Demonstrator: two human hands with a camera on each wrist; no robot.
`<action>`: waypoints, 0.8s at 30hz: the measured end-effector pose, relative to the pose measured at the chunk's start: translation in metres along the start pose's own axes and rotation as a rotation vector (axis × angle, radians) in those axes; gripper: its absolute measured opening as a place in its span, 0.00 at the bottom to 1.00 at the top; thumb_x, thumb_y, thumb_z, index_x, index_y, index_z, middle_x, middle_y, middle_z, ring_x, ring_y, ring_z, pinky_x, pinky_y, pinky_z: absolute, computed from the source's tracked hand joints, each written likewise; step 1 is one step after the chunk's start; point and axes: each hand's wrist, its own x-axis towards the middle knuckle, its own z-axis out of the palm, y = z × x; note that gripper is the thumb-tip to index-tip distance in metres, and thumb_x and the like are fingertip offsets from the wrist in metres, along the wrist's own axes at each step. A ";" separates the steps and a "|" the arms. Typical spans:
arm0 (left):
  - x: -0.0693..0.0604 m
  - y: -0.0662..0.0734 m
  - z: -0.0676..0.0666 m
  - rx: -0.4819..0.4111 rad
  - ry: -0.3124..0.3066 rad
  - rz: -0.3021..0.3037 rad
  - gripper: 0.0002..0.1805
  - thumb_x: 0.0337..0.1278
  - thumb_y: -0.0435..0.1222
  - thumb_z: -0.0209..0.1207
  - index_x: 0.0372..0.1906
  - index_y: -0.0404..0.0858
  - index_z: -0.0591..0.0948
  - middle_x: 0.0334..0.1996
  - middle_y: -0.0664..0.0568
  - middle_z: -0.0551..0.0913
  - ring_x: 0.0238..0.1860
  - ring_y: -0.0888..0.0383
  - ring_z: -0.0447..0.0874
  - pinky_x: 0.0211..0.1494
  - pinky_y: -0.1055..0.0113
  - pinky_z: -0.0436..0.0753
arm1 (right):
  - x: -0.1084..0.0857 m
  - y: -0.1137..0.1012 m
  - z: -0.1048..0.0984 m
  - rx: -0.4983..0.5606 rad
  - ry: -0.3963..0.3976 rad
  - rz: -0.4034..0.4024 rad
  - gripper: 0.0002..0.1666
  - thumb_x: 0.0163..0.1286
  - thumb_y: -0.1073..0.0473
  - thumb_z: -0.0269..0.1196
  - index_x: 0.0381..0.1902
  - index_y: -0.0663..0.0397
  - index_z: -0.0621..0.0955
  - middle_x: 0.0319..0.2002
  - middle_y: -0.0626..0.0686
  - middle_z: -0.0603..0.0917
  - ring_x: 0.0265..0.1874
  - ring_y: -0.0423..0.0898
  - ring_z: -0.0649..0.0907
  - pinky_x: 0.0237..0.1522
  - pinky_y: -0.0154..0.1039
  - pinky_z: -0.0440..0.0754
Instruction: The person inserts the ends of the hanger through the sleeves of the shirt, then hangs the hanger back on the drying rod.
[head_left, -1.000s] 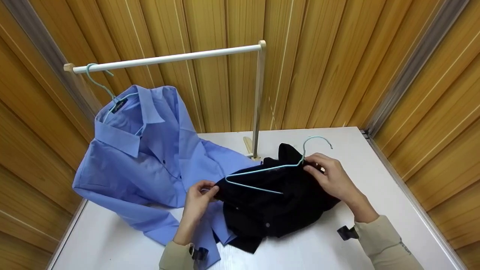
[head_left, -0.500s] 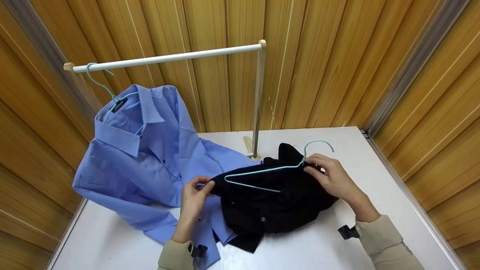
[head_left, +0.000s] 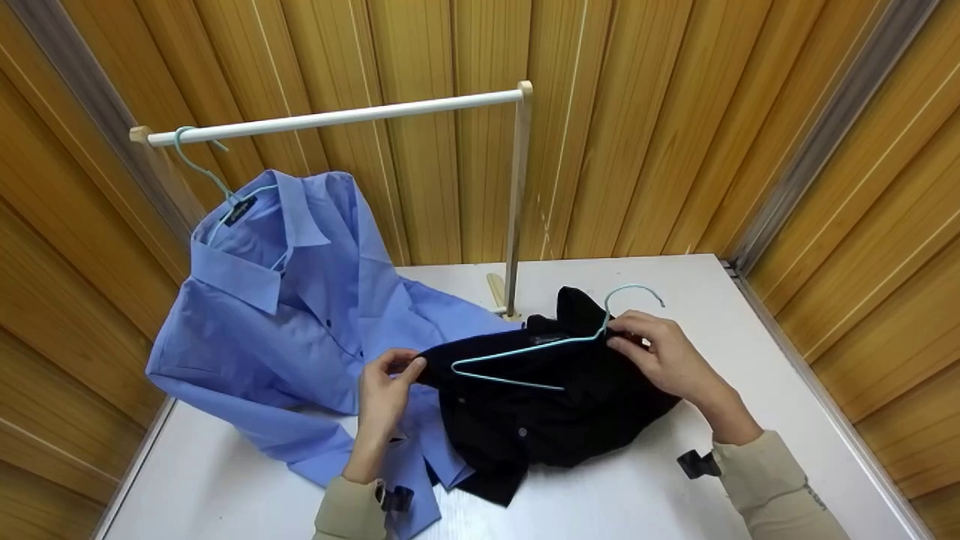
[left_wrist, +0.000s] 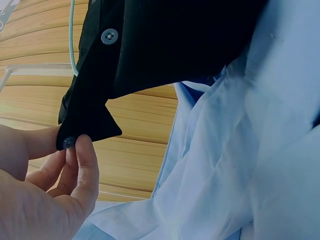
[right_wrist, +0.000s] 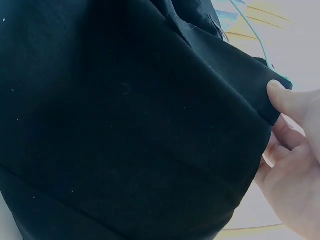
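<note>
My left hand [head_left: 384, 394] pinches the buttoned collar end of a black shirt [head_left: 570, 420] between thumb and fingers. In the left wrist view a button [left_wrist: 68, 142] shows at that pinch. The other edge of the shirt's collar is held by my right hand [head_left: 660, 352], right beside the neck of a light-blue wire hanger [head_left: 517, 350]. One arm of the hanger lies over the neck opening, and its hook points up and right. Whether my right fingers also grip the hanger is unclear. In the right wrist view the thumb [right_wrist: 285, 100] presses on the black cloth.
A blue shirt [head_left: 247, 337] hangs on another wire hanger [head_left: 196, 166] from the white rail [head_left: 337, 118] at the left. Its sleeves spread over the white table [head_left: 750, 330], partly under the black shirt. The rack's right post [head_left: 517, 202] stands behind the black shirt. Wooden panels surround the table.
My left hand has moved slightly left and up with the collar end, stretching the neck opening wider. The hanger's hook has dipped a little. My right hand has barely moved.
</note>
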 end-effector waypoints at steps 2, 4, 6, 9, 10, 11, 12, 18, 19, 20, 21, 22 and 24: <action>0.000 0.001 0.000 0.007 0.007 0.017 0.03 0.60 0.32 0.71 0.37 0.37 0.89 0.34 0.51 0.88 0.38 0.53 0.86 0.40 0.68 0.80 | 0.000 0.000 0.001 -0.003 0.001 -0.007 0.11 0.67 0.74 0.67 0.45 0.59 0.87 0.41 0.44 0.86 0.38 0.41 0.82 0.42 0.26 0.76; -0.001 0.002 -0.001 0.005 0.014 0.032 0.03 0.60 0.32 0.71 0.37 0.37 0.89 0.34 0.51 0.88 0.39 0.53 0.86 0.40 0.67 0.80 | 0.001 0.000 0.002 -0.008 0.006 -0.019 0.11 0.66 0.75 0.68 0.45 0.60 0.87 0.41 0.44 0.86 0.38 0.41 0.82 0.43 0.26 0.76; -0.001 0.004 -0.001 0.003 0.019 0.040 0.03 0.60 0.32 0.71 0.37 0.37 0.89 0.34 0.51 0.88 0.39 0.53 0.86 0.40 0.67 0.80 | 0.001 0.000 0.002 -0.014 0.012 -0.032 0.12 0.65 0.75 0.68 0.45 0.61 0.87 0.41 0.45 0.86 0.38 0.42 0.83 0.44 0.26 0.76; -0.001 0.007 -0.002 0.012 0.027 0.042 0.03 0.60 0.32 0.71 0.37 0.38 0.89 0.34 0.53 0.88 0.39 0.54 0.87 0.41 0.67 0.81 | 0.002 0.000 0.004 -0.022 0.022 -0.050 0.12 0.64 0.77 0.68 0.45 0.63 0.87 0.42 0.46 0.87 0.39 0.44 0.84 0.47 0.25 0.76; -0.002 0.008 -0.003 0.015 0.030 0.041 0.03 0.60 0.32 0.71 0.37 0.38 0.89 0.34 0.53 0.88 0.40 0.54 0.87 0.41 0.67 0.81 | 0.002 0.000 0.004 -0.024 0.024 -0.055 0.13 0.64 0.77 0.68 0.45 0.63 0.87 0.42 0.46 0.87 0.39 0.45 0.84 0.47 0.25 0.76; -0.002 0.009 -0.003 0.020 0.035 0.042 0.03 0.60 0.32 0.71 0.37 0.39 0.89 0.33 0.53 0.88 0.40 0.54 0.87 0.41 0.67 0.81 | 0.002 0.001 0.005 -0.026 0.025 -0.057 0.13 0.63 0.77 0.68 0.44 0.64 0.87 0.42 0.47 0.87 0.40 0.45 0.84 0.47 0.25 0.76; -0.002 0.010 -0.003 0.020 0.036 0.043 0.03 0.60 0.32 0.72 0.37 0.39 0.89 0.33 0.54 0.88 0.40 0.54 0.87 0.41 0.67 0.81 | 0.003 0.001 0.005 -0.028 0.027 -0.060 0.13 0.63 0.78 0.68 0.45 0.64 0.87 0.42 0.47 0.87 0.39 0.46 0.84 0.47 0.25 0.76; -0.005 0.016 -0.005 -0.001 0.031 0.059 0.03 0.60 0.31 0.71 0.38 0.39 0.89 0.32 0.53 0.87 0.39 0.54 0.87 0.40 0.66 0.82 | 0.003 0.002 0.007 -0.051 0.046 -0.069 0.13 0.63 0.77 0.68 0.45 0.65 0.87 0.42 0.47 0.87 0.40 0.48 0.85 0.48 0.25 0.76; -0.005 0.016 -0.005 -0.005 0.031 0.061 0.03 0.60 0.31 0.71 0.38 0.39 0.89 0.32 0.53 0.87 0.39 0.54 0.87 0.39 0.66 0.82 | 0.003 0.002 0.008 -0.054 0.049 -0.067 0.13 0.63 0.77 0.68 0.44 0.65 0.87 0.42 0.48 0.87 0.39 0.48 0.85 0.48 0.25 0.76; -0.005 0.017 -0.005 -0.014 0.030 0.060 0.03 0.60 0.31 0.71 0.38 0.39 0.89 0.32 0.53 0.87 0.38 0.54 0.87 0.39 0.67 0.82 | 0.003 0.002 0.008 -0.057 0.051 -0.066 0.13 0.63 0.77 0.68 0.44 0.65 0.87 0.42 0.48 0.87 0.39 0.47 0.85 0.48 0.25 0.76; -0.006 0.018 -0.005 -0.020 0.028 0.061 0.03 0.61 0.31 0.71 0.38 0.39 0.89 0.33 0.53 0.87 0.38 0.55 0.87 0.39 0.67 0.82 | 0.003 0.002 0.009 -0.060 0.052 -0.064 0.13 0.63 0.77 0.68 0.44 0.65 0.87 0.42 0.47 0.87 0.39 0.47 0.85 0.47 0.25 0.76; -0.007 0.019 -0.005 -0.028 0.028 0.061 0.03 0.61 0.32 0.71 0.38 0.39 0.89 0.33 0.53 0.86 0.38 0.55 0.87 0.38 0.67 0.82 | 0.003 0.002 0.009 -0.063 0.054 -0.062 0.13 0.63 0.77 0.68 0.44 0.64 0.87 0.41 0.47 0.87 0.39 0.46 0.85 0.46 0.25 0.76; -0.008 0.022 -0.005 -0.048 0.026 0.070 0.03 0.61 0.32 0.71 0.38 0.38 0.89 0.33 0.52 0.87 0.38 0.55 0.87 0.38 0.67 0.82 | 0.003 0.002 0.011 -0.071 0.060 -0.063 0.13 0.63 0.77 0.69 0.44 0.64 0.87 0.41 0.47 0.87 0.39 0.45 0.84 0.45 0.25 0.77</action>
